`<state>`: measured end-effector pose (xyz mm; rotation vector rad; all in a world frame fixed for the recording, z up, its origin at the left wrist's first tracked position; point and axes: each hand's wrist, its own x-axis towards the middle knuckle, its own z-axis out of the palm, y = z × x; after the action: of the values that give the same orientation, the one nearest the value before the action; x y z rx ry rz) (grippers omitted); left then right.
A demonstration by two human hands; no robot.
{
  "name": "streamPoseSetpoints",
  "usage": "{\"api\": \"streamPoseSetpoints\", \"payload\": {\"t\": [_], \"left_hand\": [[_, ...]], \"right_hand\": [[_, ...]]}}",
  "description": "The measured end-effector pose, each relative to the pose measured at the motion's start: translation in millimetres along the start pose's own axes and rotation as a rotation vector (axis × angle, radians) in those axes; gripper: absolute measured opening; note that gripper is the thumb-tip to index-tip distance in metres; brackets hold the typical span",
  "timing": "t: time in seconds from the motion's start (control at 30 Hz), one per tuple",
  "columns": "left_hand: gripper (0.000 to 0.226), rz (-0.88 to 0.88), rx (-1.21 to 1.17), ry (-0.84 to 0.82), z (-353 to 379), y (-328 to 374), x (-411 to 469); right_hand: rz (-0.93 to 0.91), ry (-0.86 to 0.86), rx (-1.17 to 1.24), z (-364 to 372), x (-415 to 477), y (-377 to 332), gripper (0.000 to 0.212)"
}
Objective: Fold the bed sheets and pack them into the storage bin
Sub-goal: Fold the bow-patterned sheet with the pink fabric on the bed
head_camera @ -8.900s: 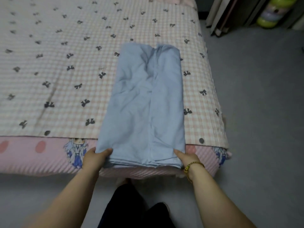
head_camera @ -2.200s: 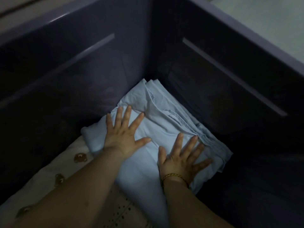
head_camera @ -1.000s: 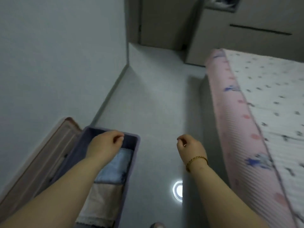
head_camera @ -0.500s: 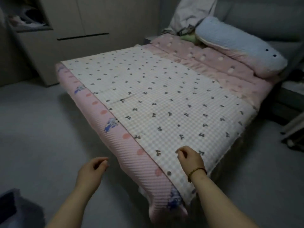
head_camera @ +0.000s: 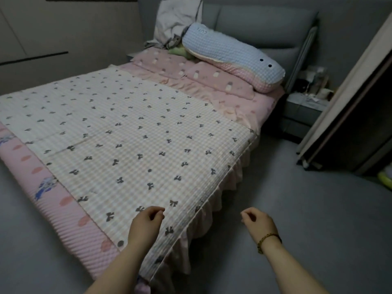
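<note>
On the far left, at the back, stands a pale cupboard (head_camera: 53, 39) with a dark line across it. In front of it is the bed (head_camera: 70, 219). Its near side is pink with stripes, orange spots and a little blue picture.

On top of the bed lies the checked sheet (head_camera: 127, 134). It is spread out flat, not folded, and has small dark bows all over it. It covers most of the bed and reaches the frilly edge (head_camera: 212, 209) on the right side.

The left hand (head_camera: 146, 225) hangs over the near corner of this sheet. Its fingers are loosely curled, with the thumb close to the fingertips, and it holds nothing. I cannot tell if it touches the sheet.

At the head of the bed a crumpled grey cloth (head_camera: 176, 20) leans up against the grey headboard (head_camera: 265, 24). Next to it a long blue pillow (head_camera: 231, 54) with two black dots lies on the pink pillows (head_camera: 222, 81).

The right hand (head_camera: 257, 224) hangs over the grey floor (head_camera: 318, 219), near the frilly edge but apart from it. Its fingers are loosely curled too, and it holds nothing. A dark bead bracelet (head_camera: 268, 240) is on its wrist.

Further right, a small grey bedside table (head_camera: 305, 107) with things on top stands beside the bed. On the far right is a tall pale panel (head_camera: 347, 85), and something yellow-green (head_camera: 386, 180) peeks in at the edge.
</note>
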<state>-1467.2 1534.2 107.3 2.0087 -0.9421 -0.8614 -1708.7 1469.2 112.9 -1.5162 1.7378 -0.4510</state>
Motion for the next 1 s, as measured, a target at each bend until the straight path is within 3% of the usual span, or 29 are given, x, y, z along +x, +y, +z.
{"api": "streamPoseSetpoints", "payload": {"t": [0.27,0.37,0.6,0.77,0.93,1.0], "left_hand": [[0.025,0.061,0.185,-0.024,87.0,43.9,83.4],[0.028,0.074,0.253,-0.001,121.1,56.5,137.7],[0.056,0.166,0.611,-0.095,224.9,83.4,320.9],[0.061,0.210,0.774,-0.186,286.6,127.8,458.7],[0.067,0.186,0.950,-0.217,331.1,117.6,578.1],[0.086,0.193,1.001,-0.149,345.0,83.4,611.3]], "right_hand": [[0.072,0.001,0.027,-47.2,85.9,34.4,0.025],[0.087,0.009,0.036,-58.0,144.7,29.6,0.019],[0.229,0.043,0.083,-52.6,341.5,14.8,0.009],[0.306,0.047,0.136,-43.0,461.9,9.1,0.011],[0.336,0.079,0.085,-37.7,570.8,21.1,0.028],[0.322,0.116,0.044,-28.8,633.9,27.0,0.036]]}}
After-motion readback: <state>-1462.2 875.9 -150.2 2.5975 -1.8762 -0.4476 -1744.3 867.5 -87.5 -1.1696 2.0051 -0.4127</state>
